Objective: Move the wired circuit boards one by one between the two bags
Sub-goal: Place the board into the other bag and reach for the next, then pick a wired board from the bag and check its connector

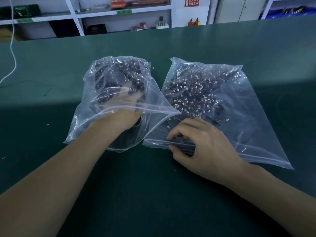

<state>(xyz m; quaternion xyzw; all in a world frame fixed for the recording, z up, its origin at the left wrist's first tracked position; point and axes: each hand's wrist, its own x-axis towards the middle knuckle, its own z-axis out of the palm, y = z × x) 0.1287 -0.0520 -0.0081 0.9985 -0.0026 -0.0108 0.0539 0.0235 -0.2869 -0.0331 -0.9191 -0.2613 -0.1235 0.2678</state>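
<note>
Two hands work: left hand (127, 106) reaches inside the left bag (95, 106), grip unclear; right hand (196, 142) pinches the right bag (248, 117) mouth.

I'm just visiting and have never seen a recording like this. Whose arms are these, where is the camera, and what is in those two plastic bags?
There is no robot here: a person works with bare hands, and the single picture comes from a camera worn on their head, looking down at a green table. Two clear zip bags lie side by side, both full of small dark circuit boards with thin wires and white plugs. The left hand is reaching inside the left bag; whether it holds a board cannot be seen. The right hand pinches the open edge of the right bag. Shelves stand behind.
</note>
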